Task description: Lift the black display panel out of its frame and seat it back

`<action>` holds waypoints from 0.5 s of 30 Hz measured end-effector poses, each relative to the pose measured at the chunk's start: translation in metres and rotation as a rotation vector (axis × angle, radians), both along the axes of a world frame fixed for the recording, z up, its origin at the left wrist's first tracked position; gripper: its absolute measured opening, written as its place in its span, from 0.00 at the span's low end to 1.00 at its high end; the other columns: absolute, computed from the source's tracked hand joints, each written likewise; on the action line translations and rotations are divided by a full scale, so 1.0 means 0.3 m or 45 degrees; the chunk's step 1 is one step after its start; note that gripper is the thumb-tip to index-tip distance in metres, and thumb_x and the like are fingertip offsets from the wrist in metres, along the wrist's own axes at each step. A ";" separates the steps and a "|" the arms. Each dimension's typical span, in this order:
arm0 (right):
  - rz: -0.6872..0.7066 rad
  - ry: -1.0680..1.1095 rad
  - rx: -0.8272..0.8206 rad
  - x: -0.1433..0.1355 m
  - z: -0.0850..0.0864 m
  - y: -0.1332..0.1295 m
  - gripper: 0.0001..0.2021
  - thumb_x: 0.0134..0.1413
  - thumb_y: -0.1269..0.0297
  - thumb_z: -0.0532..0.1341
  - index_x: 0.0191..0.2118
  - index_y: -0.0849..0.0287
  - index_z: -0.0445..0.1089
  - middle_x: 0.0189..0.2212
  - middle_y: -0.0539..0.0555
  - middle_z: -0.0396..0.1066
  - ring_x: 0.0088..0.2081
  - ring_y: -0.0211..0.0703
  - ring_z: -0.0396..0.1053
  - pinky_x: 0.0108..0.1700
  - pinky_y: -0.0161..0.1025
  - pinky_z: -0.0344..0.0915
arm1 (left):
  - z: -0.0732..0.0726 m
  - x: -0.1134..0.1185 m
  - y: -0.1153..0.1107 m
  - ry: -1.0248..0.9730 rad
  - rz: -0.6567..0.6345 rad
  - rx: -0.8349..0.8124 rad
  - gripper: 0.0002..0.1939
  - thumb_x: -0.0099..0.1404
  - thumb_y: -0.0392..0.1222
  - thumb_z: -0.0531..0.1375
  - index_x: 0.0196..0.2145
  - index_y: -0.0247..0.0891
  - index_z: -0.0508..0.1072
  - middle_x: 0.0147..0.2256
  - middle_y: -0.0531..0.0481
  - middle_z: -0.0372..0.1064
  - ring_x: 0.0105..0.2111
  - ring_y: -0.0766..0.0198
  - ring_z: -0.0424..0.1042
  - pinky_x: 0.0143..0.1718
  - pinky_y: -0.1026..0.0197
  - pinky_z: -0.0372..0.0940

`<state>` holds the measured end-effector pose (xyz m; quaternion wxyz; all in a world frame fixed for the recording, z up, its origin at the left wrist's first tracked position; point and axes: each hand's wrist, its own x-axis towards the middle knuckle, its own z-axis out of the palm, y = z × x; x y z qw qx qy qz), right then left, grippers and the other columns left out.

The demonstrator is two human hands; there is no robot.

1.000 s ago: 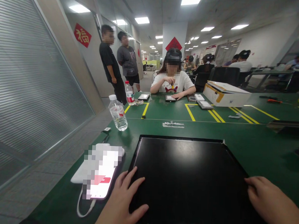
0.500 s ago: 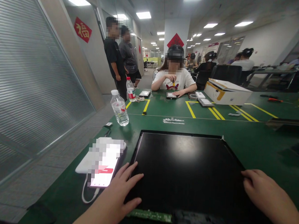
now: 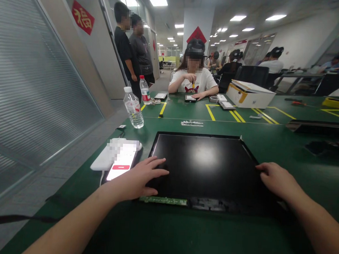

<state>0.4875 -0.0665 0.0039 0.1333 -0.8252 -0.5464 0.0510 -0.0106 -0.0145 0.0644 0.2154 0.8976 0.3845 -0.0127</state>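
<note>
A black display panel (image 3: 207, 170) lies flat on the green table, with a green circuit board (image 3: 164, 201) along its near edge at the left. My left hand (image 3: 145, 176) rests on the panel's left side, its fingers spread and holding nothing. At the right edge of the panel is my right hand (image 3: 275, 178), fingers bent together, with the thumb and forefinger against the panel's frame. Just left of my left hand, a lit phone (image 3: 124, 160) lies beside a white device (image 3: 103, 158) with a white cable.
Two water bottles (image 3: 133, 109) stand at the back left of the green table (image 3: 153, 235). Across it, a person (image 3: 194, 77) works on a small drive (image 3: 190, 98). A white box (image 3: 249, 95) sits at the back right, and a dark metal part (image 3: 315, 127) lies nearer. Two people stand behind at the left.
The view has shifted, and more of the table in front of the panel shows. Both hands remain at the panel's sides, and the circuit board is now fully visible.
</note>
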 end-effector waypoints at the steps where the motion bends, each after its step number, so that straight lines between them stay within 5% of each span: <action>1: -0.021 0.045 0.011 0.003 0.002 -0.002 0.14 0.49 0.71 0.58 0.37 0.57 0.81 0.46 0.63 0.79 0.45 0.58 0.78 0.47 0.49 0.72 | -0.004 -0.005 -0.002 -0.030 -0.017 0.001 0.41 0.62 0.36 0.72 0.68 0.60 0.68 0.76 0.49 0.49 0.75 0.36 0.47 0.70 0.29 0.54; 6: -0.157 0.289 0.082 0.010 -0.006 -0.031 0.16 0.52 0.65 0.57 0.41 0.56 0.81 0.34 0.57 0.77 0.34 0.50 0.75 0.40 0.46 0.69 | -0.033 -0.053 -0.018 -0.214 -0.086 0.002 0.41 0.66 0.31 0.66 0.70 0.64 0.64 0.77 0.52 0.44 0.76 0.40 0.44 0.70 0.30 0.53; 15: -0.085 0.335 0.182 0.023 -0.018 -0.046 0.15 0.48 0.62 0.58 0.38 0.55 0.80 0.35 0.55 0.76 0.35 0.48 0.73 0.42 0.44 0.68 | -0.063 -0.099 -0.014 -0.230 -0.032 -0.031 0.34 0.69 0.33 0.65 0.67 0.61 0.69 0.76 0.50 0.50 0.72 0.44 0.57 0.68 0.40 0.62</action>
